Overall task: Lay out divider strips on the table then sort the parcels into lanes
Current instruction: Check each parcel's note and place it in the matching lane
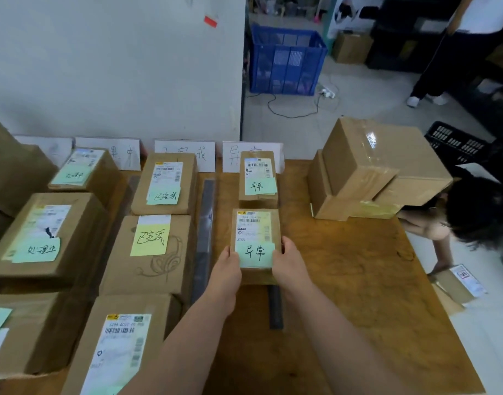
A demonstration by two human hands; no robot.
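Evidently the left hand point(226, 269) and right hand point(290, 266) grip the small parcel point(256, 232) by its near corners, mid-table, at 3 o'clock of the long divider strip point(206, 223). Its near edge seems to overlap a short dark strip point(275, 309) at 6 o'clock, so it may rock or drag that strip askew. Its green note point(256, 253) reads 异常, like the far parcel point(258, 178) at 12 o'clock; its label shows J758.

Matt brown cardboard parcels point(164, 208) are lying on a grained wooden bench point(344, 266), glossy tape point(370, 138) shining across the big box point(392, 172).
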